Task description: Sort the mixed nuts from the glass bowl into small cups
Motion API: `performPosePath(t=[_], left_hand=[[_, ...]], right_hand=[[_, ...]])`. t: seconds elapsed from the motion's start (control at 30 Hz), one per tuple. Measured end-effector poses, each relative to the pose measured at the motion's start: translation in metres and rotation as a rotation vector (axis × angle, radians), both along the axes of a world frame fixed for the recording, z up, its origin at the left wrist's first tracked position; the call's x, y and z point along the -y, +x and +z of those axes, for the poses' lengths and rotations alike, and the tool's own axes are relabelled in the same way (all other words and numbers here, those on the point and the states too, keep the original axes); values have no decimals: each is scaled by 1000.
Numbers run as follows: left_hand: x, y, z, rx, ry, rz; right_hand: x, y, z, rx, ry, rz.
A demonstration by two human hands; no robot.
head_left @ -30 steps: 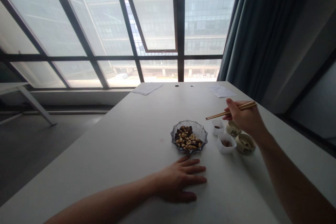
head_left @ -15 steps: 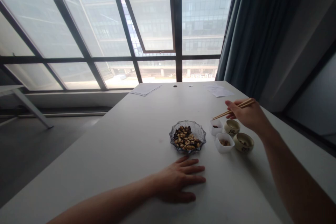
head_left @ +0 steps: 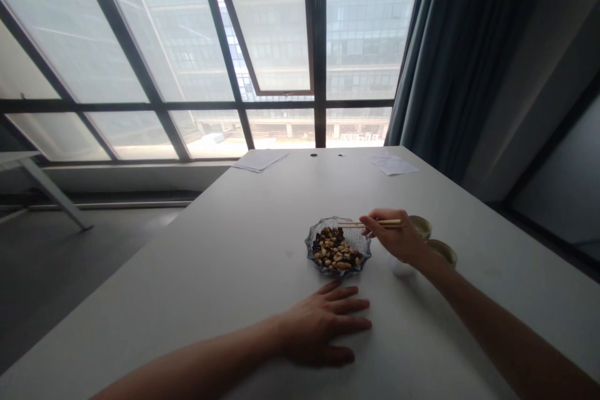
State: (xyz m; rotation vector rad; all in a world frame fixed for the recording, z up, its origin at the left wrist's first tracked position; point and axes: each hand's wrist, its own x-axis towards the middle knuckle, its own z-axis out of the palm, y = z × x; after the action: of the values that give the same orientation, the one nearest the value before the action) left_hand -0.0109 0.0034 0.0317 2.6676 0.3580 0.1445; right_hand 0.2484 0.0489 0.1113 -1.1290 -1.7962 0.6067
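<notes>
The right hand (head_left: 391,237), clamped on wooden chopsticks (head_left: 370,223), has moved in until their tips are over the glass dish (head_left: 357,239) of nuts (head_left: 334,252), well apart from the left hand (head_left: 321,325), flat on the tabletop (head_left: 262,275).

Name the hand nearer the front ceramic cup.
Right hand, holding chopsticks: just left of the front ceramic cup. Left hand: flat on the table, far to the cup's left.

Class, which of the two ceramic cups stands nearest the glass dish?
The farther cup, just beyond the right hand, is nearest the glass dish; the other cup stands further right.
</notes>
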Motion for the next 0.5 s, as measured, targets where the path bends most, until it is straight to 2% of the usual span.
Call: performPosePath(t=[0.2,0.37,0.5], left_hand=[[-1,1,-2,24,6,-8],[-1,1,-5,34,22,-4],[-1,0,-5,28,28,-11]], right_hand=[[17,8,-17,129,171,86],[14,3,-21,190,181,157],[9,0,-29,198,178,143]])
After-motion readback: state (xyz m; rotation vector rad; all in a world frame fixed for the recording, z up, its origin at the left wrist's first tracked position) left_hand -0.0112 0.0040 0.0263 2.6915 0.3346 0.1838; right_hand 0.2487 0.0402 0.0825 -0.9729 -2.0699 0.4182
